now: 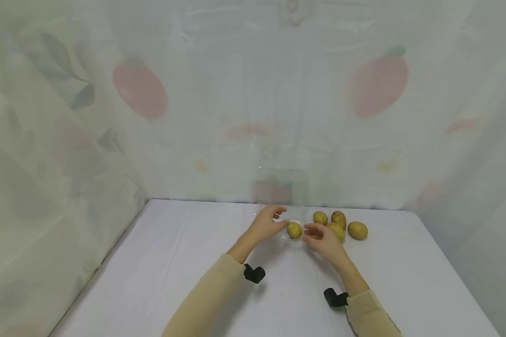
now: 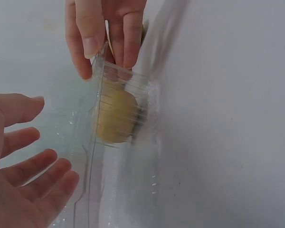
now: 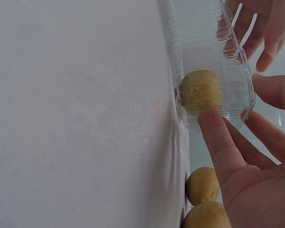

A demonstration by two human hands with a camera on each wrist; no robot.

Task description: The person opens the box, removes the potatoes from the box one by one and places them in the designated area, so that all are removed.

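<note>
we note one potato [image 1: 294, 230] inside the clear clamshell box [image 3: 213, 71] at frame centre; left hand [image 1: 266, 224] and right hand [image 1: 323, 239], fingers spread loose, steady its walls; four potatoes [image 1: 339, 225] wait right.

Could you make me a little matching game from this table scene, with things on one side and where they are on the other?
Things:
1. potato in the clear box
2. four loose potatoes
3. left hand
4. right hand

Places:
a. left of the clear box, fingers open
b. on the white table, right of the box
c. inside the clear plastic
d. fingertips at the box's right edge

Pairs: 1-c, 2-b, 3-a, 4-d
</note>
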